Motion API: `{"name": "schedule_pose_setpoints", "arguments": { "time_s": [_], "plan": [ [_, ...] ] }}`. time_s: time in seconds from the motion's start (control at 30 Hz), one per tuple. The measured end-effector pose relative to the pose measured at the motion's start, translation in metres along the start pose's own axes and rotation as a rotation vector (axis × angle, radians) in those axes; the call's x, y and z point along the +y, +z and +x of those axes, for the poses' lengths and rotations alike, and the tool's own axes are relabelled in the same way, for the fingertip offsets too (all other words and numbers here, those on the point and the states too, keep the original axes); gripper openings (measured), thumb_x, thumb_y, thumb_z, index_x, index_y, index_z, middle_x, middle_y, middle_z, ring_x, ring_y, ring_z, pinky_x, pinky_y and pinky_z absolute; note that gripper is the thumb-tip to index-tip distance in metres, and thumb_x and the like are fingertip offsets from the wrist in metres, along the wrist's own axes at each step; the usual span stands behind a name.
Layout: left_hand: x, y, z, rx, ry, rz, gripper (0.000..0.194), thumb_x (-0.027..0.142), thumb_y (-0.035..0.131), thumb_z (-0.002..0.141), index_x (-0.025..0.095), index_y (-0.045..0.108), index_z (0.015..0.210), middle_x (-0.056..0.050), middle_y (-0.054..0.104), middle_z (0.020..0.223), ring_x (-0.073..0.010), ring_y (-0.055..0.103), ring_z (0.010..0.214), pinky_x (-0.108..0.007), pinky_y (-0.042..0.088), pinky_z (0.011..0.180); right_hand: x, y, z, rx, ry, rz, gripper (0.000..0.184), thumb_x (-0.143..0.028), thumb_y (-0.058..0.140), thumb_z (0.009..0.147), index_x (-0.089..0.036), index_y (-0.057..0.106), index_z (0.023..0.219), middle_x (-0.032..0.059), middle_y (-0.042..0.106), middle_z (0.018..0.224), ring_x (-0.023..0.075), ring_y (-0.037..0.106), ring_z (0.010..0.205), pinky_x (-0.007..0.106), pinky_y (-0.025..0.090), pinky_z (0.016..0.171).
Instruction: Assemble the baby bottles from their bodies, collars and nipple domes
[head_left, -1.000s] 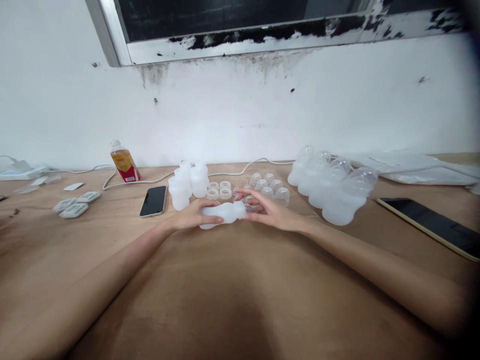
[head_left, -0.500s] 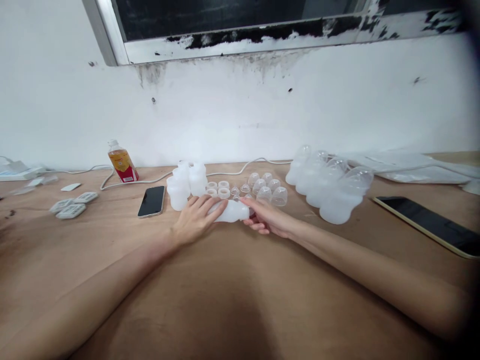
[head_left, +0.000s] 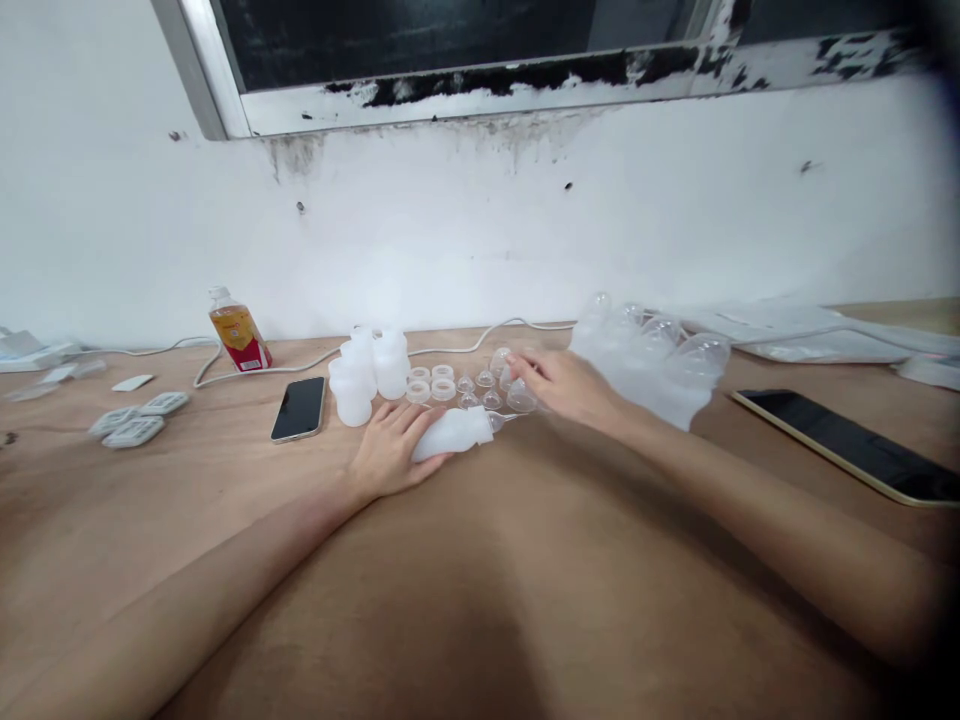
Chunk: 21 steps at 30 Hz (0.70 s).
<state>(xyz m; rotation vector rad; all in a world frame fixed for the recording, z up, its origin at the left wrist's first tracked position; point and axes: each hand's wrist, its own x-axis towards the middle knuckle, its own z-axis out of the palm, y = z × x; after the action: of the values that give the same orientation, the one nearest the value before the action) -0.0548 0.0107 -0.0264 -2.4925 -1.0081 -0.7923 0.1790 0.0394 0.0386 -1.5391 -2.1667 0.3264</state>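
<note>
A translucent white baby bottle (head_left: 454, 432) lies on its side, its collar and clear nipple (head_left: 496, 421) pointing right. Wrapped over its base end is my left hand (head_left: 394, 447), pressing it on the tabletop. My right hand (head_left: 559, 385) is over the clear dome caps (head_left: 521, 397), its fingertips drawn together at one of them; whether they grip it is hidden. Between the hands and the wall stand several clear nipples (head_left: 486, 379) and white collar rings (head_left: 442, 389). Open bottle bodies (head_left: 352, 392) stand left of the rings.
Capped bottles (head_left: 660, 370) stand in a group behind my right forearm. A phone (head_left: 298, 408) lies at left, a larger one (head_left: 847, 445) at right. A drink bottle (head_left: 240, 332), a white cable (head_left: 480, 343), plastic bags (head_left: 810, 335) and white square pieces (head_left: 135, 425) are along the back.
My right hand has left the nipple end of the bottle and moved right to the dome caps. My left hand keeps hold of the bottle, whose nipple now shows.
</note>
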Motion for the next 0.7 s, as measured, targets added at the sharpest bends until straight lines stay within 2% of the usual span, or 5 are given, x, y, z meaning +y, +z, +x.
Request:
{"name": "schedule_pose_setpoints", "arguments": {
  "time_s": [0.07,0.17,0.27,0.53,0.7],
  "plan": [
    [0.001,0.001,0.000,-0.014,-0.017,-0.044,0.047,0.045,0.043,0.077,0.014,0.043,0.113,-0.011,0.055,0.106,-0.0233,0.049,0.099,-0.036,0.036,0.084,0.012,-0.011,0.005,0.151,0.065,-0.375,0.030,-0.037,0.032,0.083,-0.015,0.053,0.086,0.0131,0.054,0.094,0.0247,0.054,0.083,0.031,0.039,0.061],
    [0.002,0.000,0.000,-0.049,-0.047,-0.091,0.047,0.046,0.043,0.076,0.016,0.044,0.112,-0.010,0.057,0.104,-0.0233,0.052,0.096,-0.036,0.038,0.083,0.028,-0.014,0.008,0.046,0.233,-0.629,0.031,-0.030,0.039,0.079,-0.010,0.048,0.102,0.0195,0.049,0.105,0.0296,0.055,0.085,0.034,0.039,0.060],
    [0.003,-0.001,0.000,-0.072,-0.078,-0.124,0.047,0.047,0.044,0.076,0.016,0.044,0.111,-0.010,0.057,0.103,-0.0239,0.053,0.095,-0.037,0.039,0.083,0.038,-0.008,0.008,-0.123,0.256,-0.643,0.033,-0.029,0.044,0.077,-0.011,0.045,0.106,0.0183,0.055,0.099,0.0285,0.056,0.084,0.031,0.039,0.058],
    [0.001,-0.001,0.001,-0.063,-0.326,-0.278,0.047,0.046,0.048,0.074,0.019,0.042,0.111,-0.008,0.056,0.108,-0.0225,0.053,0.097,-0.035,0.041,0.082,0.033,-0.019,0.003,-0.249,0.191,-0.651,0.026,-0.021,0.054,0.066,-0.014,0.051,0.091,0.0132,0.059,0.082,0.0254,0.057,0.072,0.028,0.035,0.049],
    [-0.003,0.000,0.002,-0.040,-0.502,-0.370,0.045,0.048,0.047,0.074,0.020,0.044,0.109,-0.006,0.056,0.108,-0.0222,0.053,0.098,-0.033,0.042,0.079,0.025,-0.021,-0.003,-0.380,0.023,-0.454,0.023,-0.016,0.060,0.059,-0.017,0.054,0.081,0.0047,0.056,0.067,0.0171,0.054,0.055,0.024,0.034,0.043]
  ]
}}
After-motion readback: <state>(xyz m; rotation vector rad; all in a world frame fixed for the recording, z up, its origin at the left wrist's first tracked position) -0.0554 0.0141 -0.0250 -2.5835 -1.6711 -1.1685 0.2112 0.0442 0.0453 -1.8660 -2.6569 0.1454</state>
